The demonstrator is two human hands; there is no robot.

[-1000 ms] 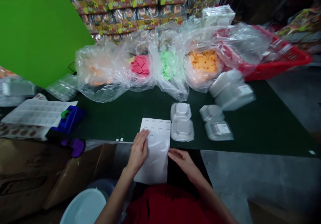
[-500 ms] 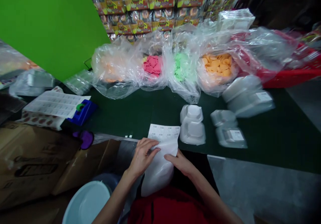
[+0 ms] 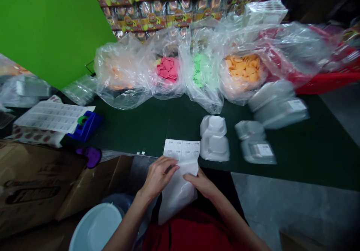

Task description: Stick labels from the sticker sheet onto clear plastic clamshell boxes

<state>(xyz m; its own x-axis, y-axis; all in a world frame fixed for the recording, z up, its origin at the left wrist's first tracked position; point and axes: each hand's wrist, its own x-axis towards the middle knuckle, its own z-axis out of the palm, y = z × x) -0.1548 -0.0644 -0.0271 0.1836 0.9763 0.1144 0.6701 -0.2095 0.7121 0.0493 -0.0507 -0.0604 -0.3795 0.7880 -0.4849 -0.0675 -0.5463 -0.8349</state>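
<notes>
A white label sheet (image 3: 181, 168) hangs over the near edge of the dark green table (image 3: 146, 127). My left hand (image 3: 158, 176) has its fingers curled and pinched on the sheet's left side. My right hand (image 3: 200, 181) grips the sheet from the right, fingers pressed on it. Just beyond the sheet sits an open white clamshell box (image 3: 213, 138). To its right lies a closed clamshell box with a label (image 3: 254, 142).
Clear bags of coloured pieces line the far side: pale orange (image 3: 119, 73), pink (image 3: 167, 69), green (image 3: 202, 69), orange (image 3: 243, 67). Stacked white boxes (image 3: 277, 103) sit right. A blue tool (image 3: 86, 125) and label sheets (image 3: 53, 116) lie left. Cardboard boxes (image 3: 36, 183) and a pale bucket (image 3: 95, 228) stand below.
Both hands have closed in on the sheet and pulled it toward me, so its lower part now bulges over the table edge. The view shifted slightly.
</notes>
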